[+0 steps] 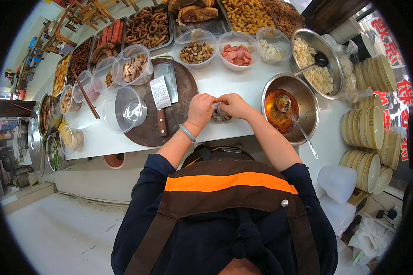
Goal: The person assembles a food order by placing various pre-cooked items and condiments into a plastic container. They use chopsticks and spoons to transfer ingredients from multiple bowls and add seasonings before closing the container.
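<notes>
An orange-striped apron (225, 183) fills the lower centre. Above it, mid-frame, the left hand (200, 109) and right hand (234, 105) each have their grip pinched shut on a small clear plastic bag (220, 113), bunched, neck pointing up-frame, at the white counter (225, 80) edge beside the cleaver (166, 85)

Seen from above, a person's left hand (200, 109) and right hand (234, 104) pinch a small clear plastic bag (220, 113) at the counter's near edge, just right of a round cutting board (142, 126) bearing a cleaver (166, 85). A metal bowl of red oil (287, 107) sits further right of the board.
</notes>
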The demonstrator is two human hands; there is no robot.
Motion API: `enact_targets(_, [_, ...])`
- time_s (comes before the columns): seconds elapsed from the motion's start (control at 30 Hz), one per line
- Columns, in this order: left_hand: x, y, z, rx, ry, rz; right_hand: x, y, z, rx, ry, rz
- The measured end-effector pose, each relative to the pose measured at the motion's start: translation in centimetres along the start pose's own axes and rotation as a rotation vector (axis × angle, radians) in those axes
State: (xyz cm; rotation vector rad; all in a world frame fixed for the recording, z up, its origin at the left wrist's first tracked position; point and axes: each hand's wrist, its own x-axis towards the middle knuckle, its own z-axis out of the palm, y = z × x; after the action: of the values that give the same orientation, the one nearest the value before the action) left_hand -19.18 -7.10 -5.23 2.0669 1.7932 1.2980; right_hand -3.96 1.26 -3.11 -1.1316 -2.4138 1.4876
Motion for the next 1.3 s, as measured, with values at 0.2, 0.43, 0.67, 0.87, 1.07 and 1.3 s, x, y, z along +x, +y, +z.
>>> enact_targets(0.2, [-1.0, -0.3, -0.9, -0.050, 0.009, -0.067, -1.4, 0.1, 0.1, -0.297, 0.273, -0.251])
enact_targets(0.43, [-4.7, -1.9, -3.6, 0.086, -0.040, -0.422, -5.5, 1.9, 1.4, -0.243, 0.255, 0.139])
enact_targets(0.67, [-3.8, -0.8, -4.5, -0.181, -0.004, -0.483, -4.6, 1.1, 1.6, 0.245, 0.327, 0.021])
enact_targets(0.87, [-2.4, 1.1, -2.6, -1.251, 0.073, -0.840, -2.9, -1.2, 2.3, 1.290, 0.135, 0.116])
enact_targets(1.07, [-2.4, -0.2, -2.9, -1.142, 0.066, -0.880, -1.1, 0.3, 1.5, 1.170, 0.179, 0.308])
enact_targets(1.3, [-4.6, -1.5, -2.0, -0.990, 0.020, -0.911, -0.7, 2.0, 2.1, 0.968, 0.140, 0.401])
